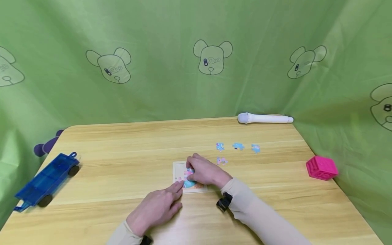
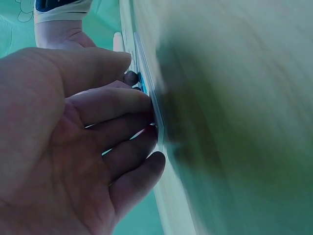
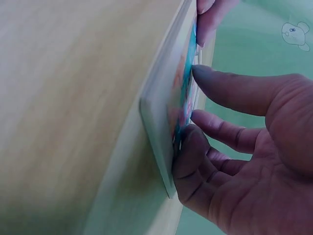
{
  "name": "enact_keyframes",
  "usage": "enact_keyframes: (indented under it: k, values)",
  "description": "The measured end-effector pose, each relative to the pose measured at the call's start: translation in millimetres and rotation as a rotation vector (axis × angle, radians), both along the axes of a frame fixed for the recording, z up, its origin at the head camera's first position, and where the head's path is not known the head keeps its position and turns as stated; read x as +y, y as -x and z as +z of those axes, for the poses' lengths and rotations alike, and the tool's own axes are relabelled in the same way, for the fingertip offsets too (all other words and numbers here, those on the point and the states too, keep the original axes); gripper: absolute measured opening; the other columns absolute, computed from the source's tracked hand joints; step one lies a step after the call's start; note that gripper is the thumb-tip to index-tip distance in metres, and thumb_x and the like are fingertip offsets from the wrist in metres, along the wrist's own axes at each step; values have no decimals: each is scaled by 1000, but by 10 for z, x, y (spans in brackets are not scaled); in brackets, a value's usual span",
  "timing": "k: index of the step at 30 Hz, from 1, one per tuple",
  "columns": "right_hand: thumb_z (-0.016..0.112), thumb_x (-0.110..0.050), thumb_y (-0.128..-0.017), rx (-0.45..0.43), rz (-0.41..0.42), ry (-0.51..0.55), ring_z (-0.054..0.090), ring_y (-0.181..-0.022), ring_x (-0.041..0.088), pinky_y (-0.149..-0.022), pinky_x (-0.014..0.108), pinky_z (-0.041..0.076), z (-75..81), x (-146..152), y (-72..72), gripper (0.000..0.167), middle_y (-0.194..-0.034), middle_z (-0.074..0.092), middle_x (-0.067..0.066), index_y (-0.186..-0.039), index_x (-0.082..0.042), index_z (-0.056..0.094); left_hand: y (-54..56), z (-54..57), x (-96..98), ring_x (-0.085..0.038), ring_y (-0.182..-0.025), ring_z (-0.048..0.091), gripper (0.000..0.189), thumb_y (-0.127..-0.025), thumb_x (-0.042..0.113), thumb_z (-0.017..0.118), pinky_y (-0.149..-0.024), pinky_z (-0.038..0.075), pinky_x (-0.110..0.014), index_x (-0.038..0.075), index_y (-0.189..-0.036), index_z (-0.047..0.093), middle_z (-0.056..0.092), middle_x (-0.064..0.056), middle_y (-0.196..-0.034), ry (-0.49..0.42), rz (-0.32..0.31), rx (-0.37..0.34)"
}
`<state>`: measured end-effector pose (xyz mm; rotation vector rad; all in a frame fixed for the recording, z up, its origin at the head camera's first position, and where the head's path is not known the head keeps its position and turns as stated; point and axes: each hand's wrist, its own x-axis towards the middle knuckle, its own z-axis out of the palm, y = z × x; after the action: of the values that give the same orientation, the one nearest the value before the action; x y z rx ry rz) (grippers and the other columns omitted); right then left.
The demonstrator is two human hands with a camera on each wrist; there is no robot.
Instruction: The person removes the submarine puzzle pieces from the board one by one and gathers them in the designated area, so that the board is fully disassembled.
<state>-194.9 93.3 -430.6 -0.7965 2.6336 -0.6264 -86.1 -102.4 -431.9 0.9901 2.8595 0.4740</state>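
Pale sleeves (image 1: pixel 266 216) stretch over the table (image 1: pixel 92 221), where the left hand (image 1: pixel 160 206), fingers loosely extended, touches the puzzle board (image 1: pixel 176 172). The right hand (image 1: pixel 206 170) has bent fingers on it; whether pinching, I can't tell. Four loose pieces (image 1: pixel 238 146) lie beyond.

Hands (image 1: pixel 206 171) on puzzle board (image 1: pixel 178 166), loose pieces (image 1: pixel 238 146)

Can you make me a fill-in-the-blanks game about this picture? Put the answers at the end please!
1. The number of loose puzzle pieces lying away from the puzzle board is ____.
2. The hand nearer those pieces is the person's ____ one.
3. The colour of the toy wagon is ____.
4. The colour of the block is ____.

Missing words: four; right; blue; pink.
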Motion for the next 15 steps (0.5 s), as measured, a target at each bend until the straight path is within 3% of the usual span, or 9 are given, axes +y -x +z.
enact_keyframes:
  k: [15]
  values:
    - [70,-12,-93,-22,-3,94,49,-73,15,-63,30,43,9,1,20,16,-84,53,3,-99,-10,55,12,-12,0,-32,-125,53,44,-98,25,61,-97,49,-43,-2,-132,60,45,-15,-147,0,3,-13]
